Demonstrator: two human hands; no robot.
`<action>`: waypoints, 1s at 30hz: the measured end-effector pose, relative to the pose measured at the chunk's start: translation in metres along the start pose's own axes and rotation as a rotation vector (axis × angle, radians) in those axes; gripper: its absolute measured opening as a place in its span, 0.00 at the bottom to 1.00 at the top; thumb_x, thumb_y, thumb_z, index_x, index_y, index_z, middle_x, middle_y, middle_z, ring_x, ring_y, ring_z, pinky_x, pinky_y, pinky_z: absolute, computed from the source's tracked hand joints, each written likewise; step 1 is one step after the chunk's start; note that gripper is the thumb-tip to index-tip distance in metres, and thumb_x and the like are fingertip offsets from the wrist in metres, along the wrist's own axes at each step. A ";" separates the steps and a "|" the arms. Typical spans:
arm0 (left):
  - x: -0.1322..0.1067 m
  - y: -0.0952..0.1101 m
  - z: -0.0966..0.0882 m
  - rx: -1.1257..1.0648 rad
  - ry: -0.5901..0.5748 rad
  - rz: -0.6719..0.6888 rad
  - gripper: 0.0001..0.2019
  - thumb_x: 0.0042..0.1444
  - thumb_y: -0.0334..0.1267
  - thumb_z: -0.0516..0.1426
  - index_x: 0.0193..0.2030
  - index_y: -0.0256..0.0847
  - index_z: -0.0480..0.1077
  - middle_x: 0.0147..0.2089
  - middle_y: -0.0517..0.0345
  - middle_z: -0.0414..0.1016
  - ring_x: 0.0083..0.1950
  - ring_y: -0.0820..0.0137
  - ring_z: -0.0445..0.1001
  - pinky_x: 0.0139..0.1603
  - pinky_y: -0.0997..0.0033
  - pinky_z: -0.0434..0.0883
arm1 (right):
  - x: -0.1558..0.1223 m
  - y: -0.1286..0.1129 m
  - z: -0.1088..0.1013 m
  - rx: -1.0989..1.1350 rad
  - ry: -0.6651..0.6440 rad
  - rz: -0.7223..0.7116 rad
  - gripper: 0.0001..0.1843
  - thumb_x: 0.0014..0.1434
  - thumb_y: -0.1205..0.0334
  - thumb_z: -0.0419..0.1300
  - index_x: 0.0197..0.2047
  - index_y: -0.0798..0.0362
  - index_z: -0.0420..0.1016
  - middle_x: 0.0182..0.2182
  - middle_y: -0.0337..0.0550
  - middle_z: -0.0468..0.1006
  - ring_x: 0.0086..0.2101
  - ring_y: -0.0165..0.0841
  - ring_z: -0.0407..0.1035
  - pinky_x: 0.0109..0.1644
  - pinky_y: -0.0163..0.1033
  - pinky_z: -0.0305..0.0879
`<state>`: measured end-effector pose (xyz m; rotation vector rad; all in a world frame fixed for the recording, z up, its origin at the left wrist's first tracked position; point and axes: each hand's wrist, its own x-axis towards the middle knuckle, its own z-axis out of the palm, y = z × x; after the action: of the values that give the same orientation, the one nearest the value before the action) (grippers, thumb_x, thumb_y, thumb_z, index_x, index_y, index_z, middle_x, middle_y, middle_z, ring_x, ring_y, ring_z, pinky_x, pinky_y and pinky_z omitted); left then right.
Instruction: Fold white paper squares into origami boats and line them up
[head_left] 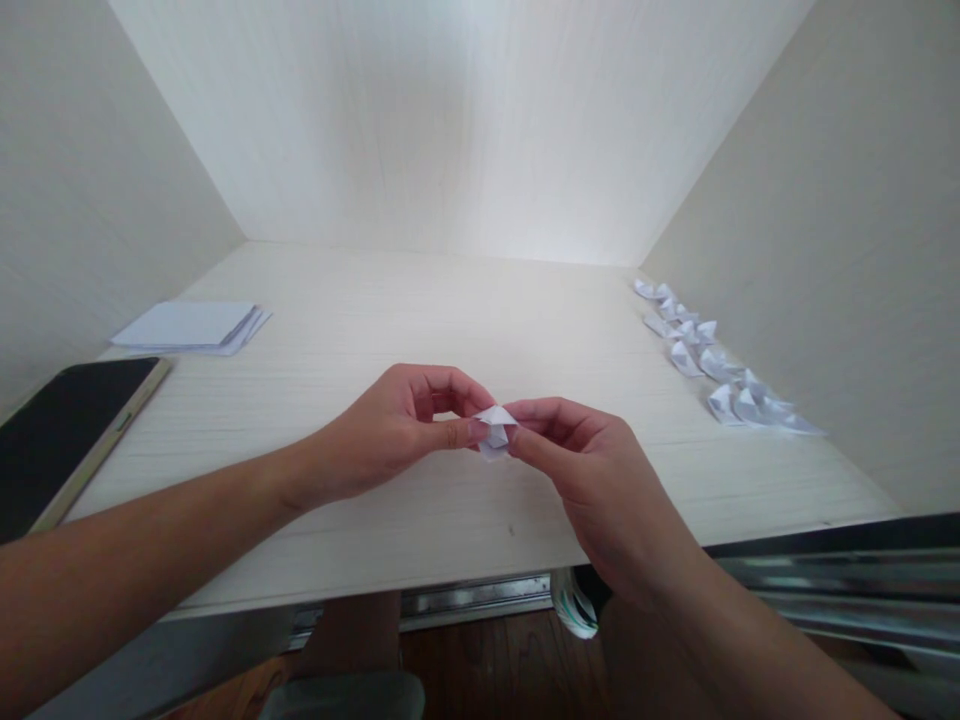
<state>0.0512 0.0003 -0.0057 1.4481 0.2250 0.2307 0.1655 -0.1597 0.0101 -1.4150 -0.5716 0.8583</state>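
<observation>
A small folded piece of white paper [495, 433] is held just above the pale tabletop, near its front edge. My left hand [409, 420] pinches its left side between thumb and fingers. On the opposite side, my right hand [574, 445] grips it the same way, thumb nearest me. The paper is creased, with a peaked top and a hollow facing me. Fingertips behind it are partly hidden. Along the right wall lie several small folded paper boats [701, 350] in a loose row.
A stack of white paper sheets [187, 325] lies at the left. In front of it sits a dark-screened device with a gold edge [71, 430], perhaps a phone or tablet. Walls [450, 130] enclose the tabletop [337, 300] at the back and both sides.
</observation>
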 end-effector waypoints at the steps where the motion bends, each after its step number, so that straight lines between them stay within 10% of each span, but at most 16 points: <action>1: 0.000 0.001 0.001 0.008 0.016 -0.002 0.06 0.55 0.37 0.69 0.37 0.39 0.80 0.36 0.54 0.82 0.39 0.69 0.79 0.43 0.71 0.75 | 0.000 0.000 0.001 -0.012 0.010 -0.009 0.08 0.50 0.55 0.75 0.34 0.46 0.86 0.30 0.42 0.84 0.35 0.38 0.76 0.43 0.45 0.69; 16: 0.001 0.000 -0.002 -0.192 -0.018 -0.184 0.08 0.53 0.33 0.70 0.41 0.40 0.85 0.40 0.50 0.86 0.41 0.66 0.84 0.46 0.70 0.79 | 0.003 -0.003 -0.003 -0.117 0.011 -0.094 0.06 0.51 0.56 0.75 0.34 0.46 0.88 0.28 0.40 0.84 0.30 0.35 0.74 0.41 0.43 0.70; 30: -0.001 0.006 0.005 0.003 0.061 -0.066 0.07 0.54 0.32 0.69 0.41 0.37 0.83 0.37 0.53 0.86 0.39 0.68 0.84 0.42 0.72 0.82 | 0.002 -0.004 -0.002 -0.118 0.030 -0.066 0.08 0.49 0.59 0.76 0.34 0.49 0.86 0.28 0.40 0.85 0.31 0.32 0.78 0.39 0.37 0.74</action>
<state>0.0521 -0.0044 0.0009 1.4350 0.3229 0.2211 0.1688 -0.1591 0.0136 -1.5045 -0.6515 0.7598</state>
